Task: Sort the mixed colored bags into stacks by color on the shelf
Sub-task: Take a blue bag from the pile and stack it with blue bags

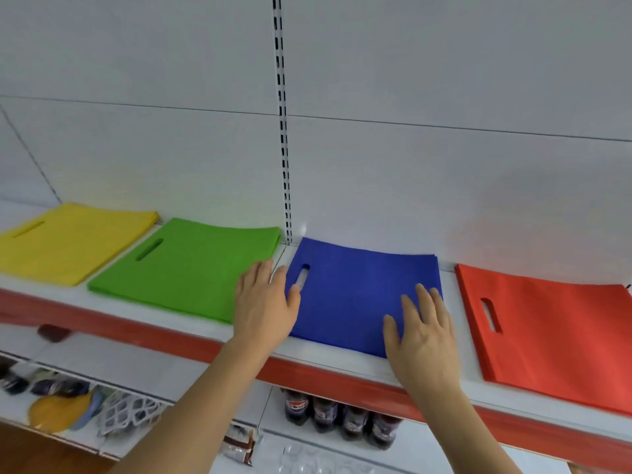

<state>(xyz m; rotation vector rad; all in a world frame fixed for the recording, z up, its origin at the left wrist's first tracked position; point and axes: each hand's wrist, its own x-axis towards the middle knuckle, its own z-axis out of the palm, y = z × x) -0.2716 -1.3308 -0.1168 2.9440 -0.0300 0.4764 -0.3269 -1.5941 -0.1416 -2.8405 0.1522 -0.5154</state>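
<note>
4 flat stacks of matte, fabric-like rectangular bags lie in a row on the white shelf (pixel 191 331), each with a slot-shaped handle cut-out: yellow stack (pixel 71 242), green stack (pixel 191 265), blue stack (pixel 355 292), red stack (pixel 561 330). The left hand (pixel 265 302) rests with straight fingers at the blue stack's left edge, its thumb lying on the cloth beside the cut-out. The right hand (pixel 424 336) lies flat, fingers spread and straight, on the stack's near right corner. Dark bottles (pixel 342 417) stand on the shelf below.
</note>
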